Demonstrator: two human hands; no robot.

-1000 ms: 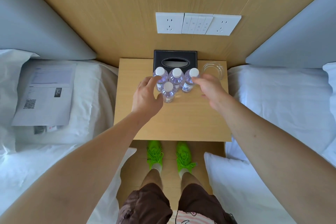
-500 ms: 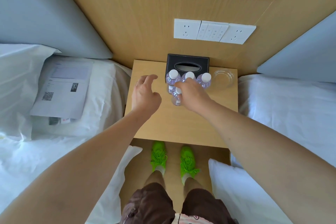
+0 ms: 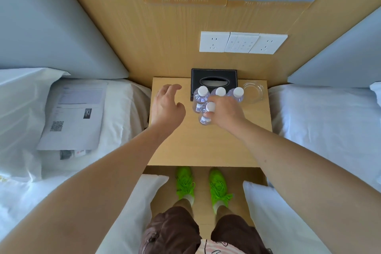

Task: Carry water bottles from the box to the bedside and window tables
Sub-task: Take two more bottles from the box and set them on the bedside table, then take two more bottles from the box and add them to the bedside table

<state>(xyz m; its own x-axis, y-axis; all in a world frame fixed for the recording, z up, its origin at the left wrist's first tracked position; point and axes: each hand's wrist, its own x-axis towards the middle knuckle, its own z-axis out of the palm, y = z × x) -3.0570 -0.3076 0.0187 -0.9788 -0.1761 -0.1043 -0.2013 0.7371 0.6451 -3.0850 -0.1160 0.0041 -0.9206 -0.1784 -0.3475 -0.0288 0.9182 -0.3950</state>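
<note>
Standing between two beds, the person has four bottles clustered on the bedside table (image 3: 208, 146): three in a row just in front of the tissue box (image 3: 214, 76), and a front bottle (image 3: 206, 116) touching or nearly touching that row. The right hand (image 3: 226, 115) is on the front bottle, fingers wrapped about its upper part beside the white cap; it looks like a grasp, though the hand hides how firmly it closes. The left hand (image 3: 168, 107) hovers open and empty over the bare left part of the table, clear of the bottles. The main risk, as I judge it, is crowding: the bottles stand so close that any sideways drag or tilt of the front one could knock the left bottle (image 3: 201, 97) or the middle bottle (image 3: 220, 92), and one falling bottle would likely take its neighbours down. The right bottle (image 3: 237, 94) stands just beside a glass dish (image 3: 254, 90), so a shove that way could push the dish toward the table's right edge and onto the bed. Letting go before the front bottle's base sits flat could also tip it. The box named in the task is not in view.
</note>
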